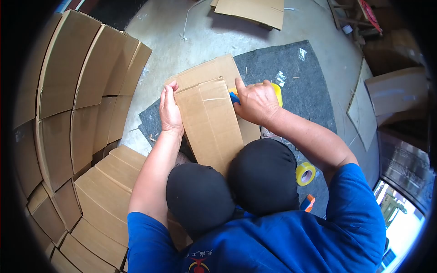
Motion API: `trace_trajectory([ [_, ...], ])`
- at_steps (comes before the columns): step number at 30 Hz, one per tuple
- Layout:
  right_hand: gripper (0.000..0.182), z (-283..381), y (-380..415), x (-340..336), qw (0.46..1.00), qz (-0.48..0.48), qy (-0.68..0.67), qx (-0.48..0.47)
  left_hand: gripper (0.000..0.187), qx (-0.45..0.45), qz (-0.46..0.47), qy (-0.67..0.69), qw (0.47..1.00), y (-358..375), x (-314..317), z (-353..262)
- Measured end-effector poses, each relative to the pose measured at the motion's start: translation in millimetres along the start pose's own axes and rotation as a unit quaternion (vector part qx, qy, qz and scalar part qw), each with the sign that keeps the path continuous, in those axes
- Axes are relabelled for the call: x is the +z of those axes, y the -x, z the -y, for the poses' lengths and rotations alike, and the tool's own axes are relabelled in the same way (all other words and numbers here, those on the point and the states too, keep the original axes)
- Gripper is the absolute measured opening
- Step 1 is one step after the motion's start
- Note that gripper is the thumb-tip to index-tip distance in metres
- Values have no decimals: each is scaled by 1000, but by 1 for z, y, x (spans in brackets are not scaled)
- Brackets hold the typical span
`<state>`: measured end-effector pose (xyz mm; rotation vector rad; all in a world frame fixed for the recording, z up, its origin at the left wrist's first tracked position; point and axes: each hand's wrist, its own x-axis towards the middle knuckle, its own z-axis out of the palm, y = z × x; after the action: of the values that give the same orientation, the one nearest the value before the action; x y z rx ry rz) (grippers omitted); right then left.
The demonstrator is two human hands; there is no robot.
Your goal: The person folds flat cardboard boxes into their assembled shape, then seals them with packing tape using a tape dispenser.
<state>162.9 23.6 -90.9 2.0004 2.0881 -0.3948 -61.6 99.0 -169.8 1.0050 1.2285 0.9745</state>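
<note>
A grey mat lies on a pale concrete floor, and a person in a blue shirt sits at its near side. Closest, by the mat's near right edge, is an orange-and-blue tool, with a roll of yellowish tape just beyond it, beside the right of two black-clad knees. A long cardboard box stands tilted between the knees, over the left part of the mat, a flap spread at its far end. The left hand lies along the box's left side, fingers pointing away and slightly bent; whether they grip cannot be told. The right hand is curled around a blue tape dispenser at the box's right side, index finger extended, yellow showing behind the knuckles. Brown cartons are stacked at the left. Film scraps lie toward the mat's far right corner; flat cardboard lies farthest, past its far edge.
</note>
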Motion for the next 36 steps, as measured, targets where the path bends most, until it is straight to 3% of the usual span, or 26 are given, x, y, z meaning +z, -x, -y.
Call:
trace_trajectory([
  [2, 75, 4, 3, 16, 994, -57, 56, -70, 48, -197, -36, 156, 967, 4, -9, 21],
  [3, 75, 6, 1, 16, 994, -58, 53, -70, 47, -257, -35, 124, 958, 9, -6, 13],
  [5, 65, 8, -7, 12, 995, 17, 59, -80, 47, -274, -17, 104, 956, 8, -6, 10],
  [7, 62, 8, -14, 33, 992, 8, 87, -87, 47, -286, 3, 84, 954, 6, -9, 12],
  [8, 59, 7, -18, 46, 989, 3, 117, -94, 44, -245, -18, -104, 964, 5, -14, 15],
  [9, 59, 7, -20, 50, 989, -2, 117, -92, 41, -195, -40, -288, 937, 5, -17, 16],
  [10, 56, 7, -22, 54, 987, 58, 120, -88, 39, -139, -61, -462, 874, 4, -23, 17],
  [11, 54, 7, -20, 60, 982, 119, 122, -83, 39, -137, -59, -464, 873, 1, -30, 17],
  [13, 52, 4, -9, 50, 988, 132, 69, -48, 28, 39, -139, -333, 932, 0, -34, 2],
  [15, 57, -3, 2, 42, 992, 122, -1, -15, 24, 169, -101, -339, 920, 9, -28, -26],
  [16, 57, -5, 7, 39, 993, 120, -9, -7, 23, 237, -72, -335, 909, 12, -18, -38],
  [19, 67, -5, 14, 36, 995, 88, 29, -43, 33, 361, 109, -477, 794, 17, 19, -82],
  [20, 67, -3, 15, 35, 995, 76, 26, -54, 48, 342, 148, -511, 774, 18, 32, -87],
  [22, 69, -1, 16, 37, 996, 43, 31, -78, 59, 304, 121, -629, 706, 17, 48, -67],
  [23, 69, -1, 13, 40, 996, 40, 20, -71, 63, 262, 141, -672, 678, 19, 51, -62],
  [26, 69, 2, 3, 22, 991, 35, 74, -109, 63, 260, 134, -698, 654, 22, 56, -58],
  [34, 72, -8, 3, -21, 992, -35, 60, -102, 63, 285, 98, -708, 639, 28, 65, -58],
  [36, 71, -13, 3, -15, 998, -12, 40, -52, 63, 211, 124, -687, 684, 24, 66, -62],
])
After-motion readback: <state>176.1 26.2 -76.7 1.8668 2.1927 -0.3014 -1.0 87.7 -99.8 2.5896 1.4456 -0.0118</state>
